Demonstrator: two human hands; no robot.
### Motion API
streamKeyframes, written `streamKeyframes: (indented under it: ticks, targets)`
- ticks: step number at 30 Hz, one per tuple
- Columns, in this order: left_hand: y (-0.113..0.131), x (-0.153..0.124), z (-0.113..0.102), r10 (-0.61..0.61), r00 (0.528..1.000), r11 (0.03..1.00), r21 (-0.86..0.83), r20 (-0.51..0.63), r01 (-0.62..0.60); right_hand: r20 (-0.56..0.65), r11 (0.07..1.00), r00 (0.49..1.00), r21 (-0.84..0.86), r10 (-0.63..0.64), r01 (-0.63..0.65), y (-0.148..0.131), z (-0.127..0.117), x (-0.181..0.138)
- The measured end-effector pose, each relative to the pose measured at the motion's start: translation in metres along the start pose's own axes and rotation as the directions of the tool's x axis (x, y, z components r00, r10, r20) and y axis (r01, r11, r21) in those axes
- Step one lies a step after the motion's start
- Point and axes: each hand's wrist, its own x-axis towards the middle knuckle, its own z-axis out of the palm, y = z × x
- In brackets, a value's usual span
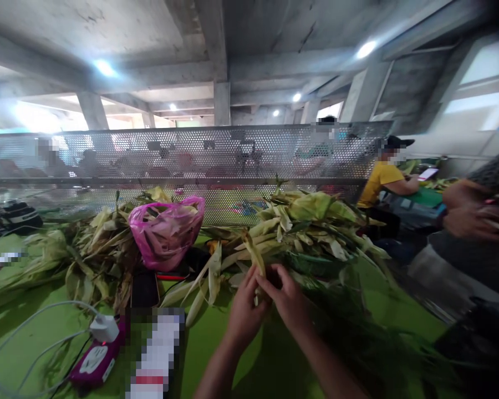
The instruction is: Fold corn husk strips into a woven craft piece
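Note:
Both my hands meet over the green table [216,338], closed on one corn husk leaf [255,257] that sticks up between them. My left hand [244,305] pinches the leaf from the left. From the right, my right hand [286,296] grips the same leaf with curled fingers. Just beyond my fingers lies a pile of pale green corn husks [307,224], and more loose husks [210,277] spread to the left of my hands.
A pink plastic bag [166,230] sits among husks at centre left. A purple power strip [95,360] with a white charger and cables lies front left, next to a dark phone [144,288]. A perforated metal screen [191,155] closes the table's far side. Other people sit at right.

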Motion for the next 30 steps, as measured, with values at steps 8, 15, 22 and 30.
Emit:
streamKeyframes:
  ticks: [8, 15, 22, 30]
  targets:
    - [-0.007, 0.001, -0.006, -0.063, 0.996, 0.994, -0.082, 0.067, 0.068, -0.047, 0.996, 0.998, -0.083, 0.030, -0.034, -0.006, -0.007, -0.001]
    - [-0.016, 0.006, -0.007, -0.081, 0.996, 0.974, -0.209, 0.034, 0.086, -0.120, 0.972, 0.971, 0.141, 0.204, -0.187, 0.006, -0.009, 0.001]
    - [-0.019, 0.006, -0.003, -0.103, 0.995, 0.968, -0.229, 0.003, 0.101, 0.058, 0.897, 0.967, 0.362, 0.248, -0.252, 0.002, -0.005, 0.004]
    - [-0.013, 0.006, -0.005, -0.124, 0.992, 0.960, -0.256, -0.033, 0.112, 0.103, 0.926, 0.979, 0.322, 0.174, -0.198, 0.007, -0.002, 0.006]
